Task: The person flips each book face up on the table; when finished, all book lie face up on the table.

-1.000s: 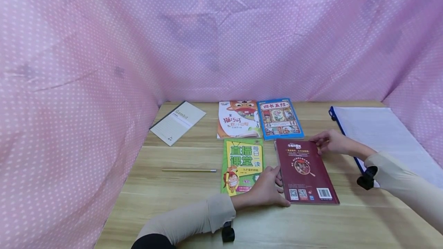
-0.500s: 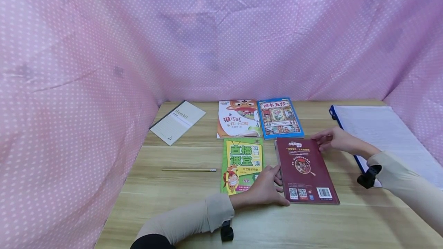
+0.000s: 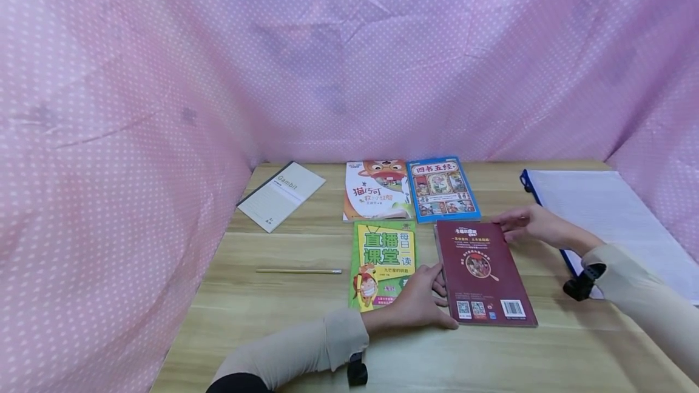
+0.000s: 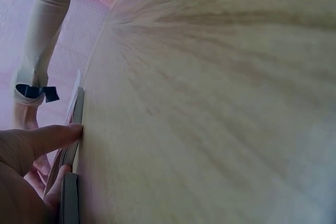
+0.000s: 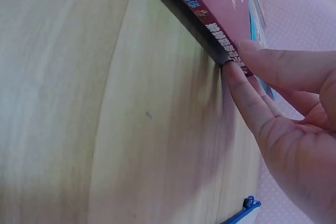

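Head view: the red book (image 3: 483, 272) lies as before beside the green book (image 3: 382, 262); the left hand (image 3: 420, 302) still pinches its near-left edge, the right hand (image 3: 532, 224) its far-right corner; bare table (image 3: 273, 314) lies left.
Left wrist: fingers (image 4: 50, 137) press the edge.
Right wrist: fingertips (image 5: 239, 85) grip the spine corner.
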Demonstrator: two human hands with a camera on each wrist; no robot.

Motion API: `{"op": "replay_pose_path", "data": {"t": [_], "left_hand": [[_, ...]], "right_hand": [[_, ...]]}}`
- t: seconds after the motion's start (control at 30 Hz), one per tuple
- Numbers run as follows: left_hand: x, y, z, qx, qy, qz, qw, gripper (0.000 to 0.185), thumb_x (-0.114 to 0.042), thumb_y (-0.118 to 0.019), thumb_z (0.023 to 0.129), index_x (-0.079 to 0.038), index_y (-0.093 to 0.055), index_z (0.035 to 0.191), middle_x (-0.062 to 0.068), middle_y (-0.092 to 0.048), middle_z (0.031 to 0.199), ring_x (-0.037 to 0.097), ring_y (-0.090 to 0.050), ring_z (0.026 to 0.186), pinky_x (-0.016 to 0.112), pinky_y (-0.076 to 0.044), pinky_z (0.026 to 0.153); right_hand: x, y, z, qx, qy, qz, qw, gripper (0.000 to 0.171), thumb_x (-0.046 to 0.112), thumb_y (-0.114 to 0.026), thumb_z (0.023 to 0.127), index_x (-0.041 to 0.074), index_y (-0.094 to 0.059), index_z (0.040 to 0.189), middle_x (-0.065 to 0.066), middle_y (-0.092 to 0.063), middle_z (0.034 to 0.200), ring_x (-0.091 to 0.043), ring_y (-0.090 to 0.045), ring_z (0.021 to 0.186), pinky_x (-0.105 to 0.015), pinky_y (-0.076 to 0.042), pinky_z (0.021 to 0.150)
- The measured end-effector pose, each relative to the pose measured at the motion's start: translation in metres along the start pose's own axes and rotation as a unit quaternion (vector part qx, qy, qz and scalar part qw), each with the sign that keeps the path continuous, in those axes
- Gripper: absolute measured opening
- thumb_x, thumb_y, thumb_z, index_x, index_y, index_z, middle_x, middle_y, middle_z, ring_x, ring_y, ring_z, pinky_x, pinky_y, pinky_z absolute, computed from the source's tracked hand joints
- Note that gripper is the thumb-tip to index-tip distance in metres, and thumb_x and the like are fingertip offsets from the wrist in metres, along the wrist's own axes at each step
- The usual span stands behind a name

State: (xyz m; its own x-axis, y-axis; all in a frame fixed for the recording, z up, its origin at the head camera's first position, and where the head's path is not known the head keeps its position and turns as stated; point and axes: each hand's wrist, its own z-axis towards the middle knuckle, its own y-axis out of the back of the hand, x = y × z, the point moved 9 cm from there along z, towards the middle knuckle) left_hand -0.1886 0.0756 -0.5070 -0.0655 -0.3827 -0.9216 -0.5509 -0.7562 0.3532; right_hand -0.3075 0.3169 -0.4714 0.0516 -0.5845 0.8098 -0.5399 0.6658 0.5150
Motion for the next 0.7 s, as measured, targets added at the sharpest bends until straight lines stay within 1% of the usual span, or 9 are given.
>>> {"op": "replay_pose_path", "data": {"t": [0.03,0.1,0.2,0.3,0.43,0.53,0.6,0.7], "left_hand": [[0.0,0.0,0.0,0.0,-0.001,0.0,1.0,0.096,-0.013,-0.094,0.071,-0.019,-0.044,0.152,-0.008,-0.049,0.102,-0.004,-0.054,0.087,0.011,-0.056,0.073],[0.0,0.0,-0.001,0.001,0.0,0.001,1.0,0.097,-0.013,-0.094,0.071,-0.019,-0.042,0.153,-0.009,-0.049,0.102,-0.004,-0.053,0.087,0.011,-0.056,0.073],[0.0,0.0,-0.001,0.003,0.001,0.0,1.0,0.098,-0.013,-0.094,0.072,-0.018,-0.041,0.154,-0.009,-0.049,0.103,-0.004,-0.053,0.088,0.011,-0.056,0.074],[0.0,0.0,-0.001,0.005,0.001,0.003,1.0,0.1,-0.013,-0.094,0.071,-0.017,-0.039,0.155,-0.009,-0.048,0.103,-0.005,-0.053,0.089,0.011,-0.056,0.074],[0.001,0.0,-0.001,0.009,0.002,0.004,0.9999,0.1,-0.012,-0.094,0.07,-0.014,-0.04,0.154,-0.009,-0.049,0.103,-0.005,-0.053,0.088,0.011,-0.056,0.075],[0.002,0.0,-0.001,0.012,0.007,0.002,0.9999,0.101,-0.01,-0.094,0.069,-0.013,-0.04,0.155,-0.009,-0.049,0.104,-0.005,-0.054,0.087,0.011,-0.055,0.075],[0.003,0.0,-0.001,0.011,0.012,0.001,0.9999,0.105,-0.011,-0.094,0.07,-0.012,-0.036,0.157,-0.009,-0.049,0.104,-0.005,-0.054,0.087,0.011,-0.055,0.076],[0.003,0.0,-0.001,0.006,0.013,-0.007,0.9999,0.111,-0.011,-0.094,0.07,-0.012,-0.03,0.16,-0.009,-0.05,0.105,-0.004,-0.056,0.086,0.012,-0.056,0.075]], "right_hand": [[0.0,0.001,0.0,-0.003,-0.002,-0.003,1.0,0.048,0.011,-0.069,0.096,-0.003,-0.058,0.14,-0.026,-0.063,0.136,-0.006,-0.065,0.112,-0.019,-0.054,0.089],[0.0,0.003,-0.001,-0.008,-0.006,-0.005,1.0,0.048,0.013,-0.07,0.095,-0.003,-0.058,0.14,-0.026,-0.063,0.136,-0.002,-0.065,0.111,-0.018,-0.054,0.09],[0.003,0.006,-0.002,-0.016,-0.014,-0.003,1.0,0.049,0.013,-0.071,0.095,-0.002,-0.059,0.139,-0.025,-0.063,0.137,-0.002,-0.065,0.111,-0.018,-0.053,0.091],[0.003,0.009,-0.003,-0.02,-0.016,-0.004,1.0,0.05,0.015,-0.073,0.093,0.0,-0.06,0.139,-0.024,-0.063,0.138,0.002,-0.063,0.111,-0.017,-0.052,0.093],[0.005,0.012,-0.003,-0.02,-0.011,0.001,1.0,0.053,0.019,-0.075,0.092,-0.001,-0.06,0.139,-0.024,-0.061,0.139,0.006,-0.062,0.109,-0.016,-0.051,0.092],[0.008,0.012,-0.004,-0.017,-0.005,0.012,1.0,0.055,0.018,-0.075,0.092,-0.004,-0.058,0.139,-0.025,-0.061,0.139,0.006,-0.063,0.108,-0.015,-0.051,0.092],[0.011,0.013,-0.004,-0.018,0.002,0.016,1.0,0.054,0.016,-0.074,0.092,-0.005,-0.057,0.139,-0.024,-0.062,0.138,0.005,-0.063,0.108,-0.016,-0.051,0.092],[0.017,0.015,-0.005,-0.028,0.012,0.011,0.999,0.052,0.015,-0.074,0.093,-0.005,-0.058,0.138,-0.02,-0.066,0.134,0.005,-0.064,0.108,-0.017,-0.053,0.091]]}}
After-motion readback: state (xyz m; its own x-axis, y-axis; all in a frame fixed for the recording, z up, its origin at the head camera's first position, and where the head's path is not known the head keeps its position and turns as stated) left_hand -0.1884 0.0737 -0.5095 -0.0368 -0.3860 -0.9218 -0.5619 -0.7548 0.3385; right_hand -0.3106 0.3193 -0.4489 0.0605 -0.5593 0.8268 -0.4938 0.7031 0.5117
